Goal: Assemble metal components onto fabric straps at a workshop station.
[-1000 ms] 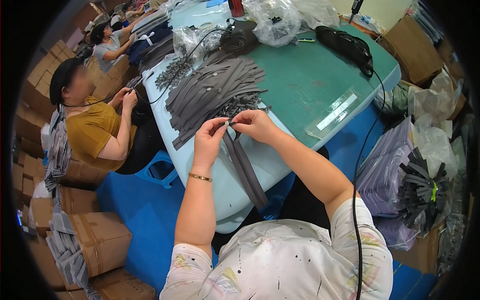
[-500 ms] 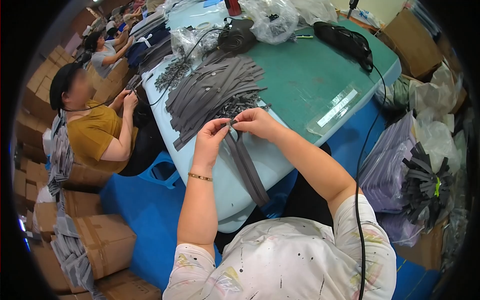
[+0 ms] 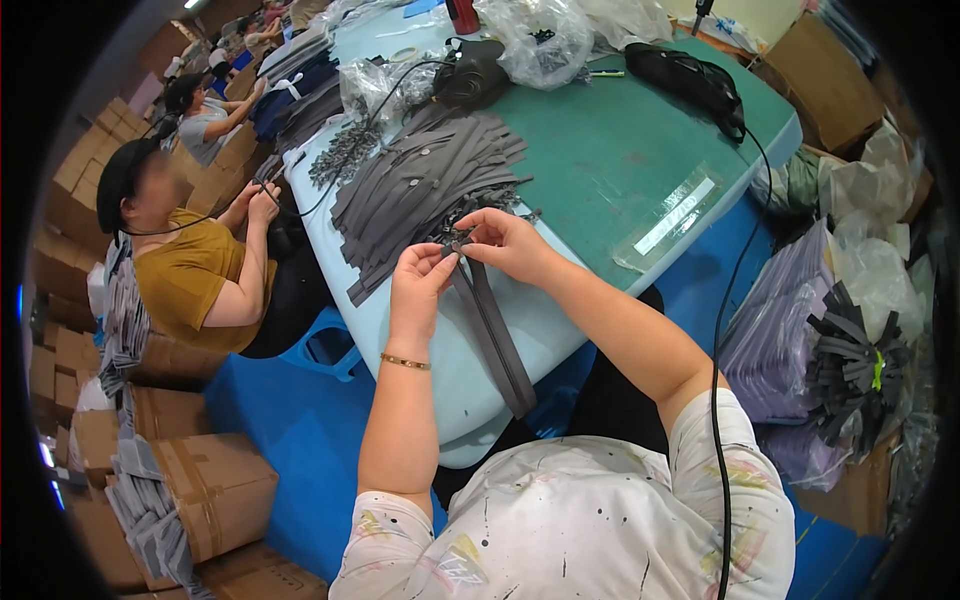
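A long dark grey zipper (image 3: 497,350) hangs from my fingertips down over the rounded near edge of the table. My left hand (image 3: 418,278) pinches its upper end between thumb and fingers. Right beside it, my right hand (image 3: 508,246) is closed on the same end, thumb and fingertips almost touching those of the left. Whether a small slider sits between the fingertips is too small to tell. Just beyond my hands lies a spread pile of grey zippers (image 3: 425,180), a few small round pale pieces on top. Small dark metallic parts (image 3: 345,150) are heaped at its left.
The light blue table (image 3: 360,318) has a green mat (image 3: 600,140). A black pouch (image 3: 685,85) and clear plastic bags (image 3: 540,40) lie at the back. At left a co-worker in a mustard shirt (image 3: 200,275) sits. Cardboard boxes (image 3: 215,490) stand left; a black cable (image 3: 722,440) crosses my right arm.
My right fingers have shifted slightly and press in closer at the zipper's upper end. My left hand and the hanging zipper have barely moved.
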A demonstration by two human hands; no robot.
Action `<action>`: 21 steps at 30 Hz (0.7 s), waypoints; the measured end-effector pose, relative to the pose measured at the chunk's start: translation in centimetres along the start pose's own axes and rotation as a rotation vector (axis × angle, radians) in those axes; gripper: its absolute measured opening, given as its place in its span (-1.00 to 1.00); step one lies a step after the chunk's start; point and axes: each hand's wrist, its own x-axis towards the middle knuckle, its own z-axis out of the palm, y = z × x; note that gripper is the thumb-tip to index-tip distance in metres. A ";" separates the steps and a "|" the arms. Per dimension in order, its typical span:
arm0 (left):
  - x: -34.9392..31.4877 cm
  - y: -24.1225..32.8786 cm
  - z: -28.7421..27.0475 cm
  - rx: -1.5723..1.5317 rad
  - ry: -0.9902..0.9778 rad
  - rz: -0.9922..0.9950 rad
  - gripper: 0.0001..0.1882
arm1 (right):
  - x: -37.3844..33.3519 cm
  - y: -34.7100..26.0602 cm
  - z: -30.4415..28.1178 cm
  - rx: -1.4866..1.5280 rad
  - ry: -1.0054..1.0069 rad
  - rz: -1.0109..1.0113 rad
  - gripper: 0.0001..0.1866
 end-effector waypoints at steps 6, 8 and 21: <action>0.3 -0.3 -0.9 -0.061 -0.006 -0.222 -0.88 | 0.0 0.4 -0.1 -0.099 -0.044 -0.059 -0.72; 0.3 -0.4 -1.0 -0.048 -0.003 -0.231 -0.89 | 0.0 0.5 0.0 -0.121 -0.055 -0.055 -0.74; 0.4 -0.4 -0.9 0.010 0.031 -0.236 -0.83 | 0.2 0.5 -0.2 -0.067 -0.037 0.022 -0.78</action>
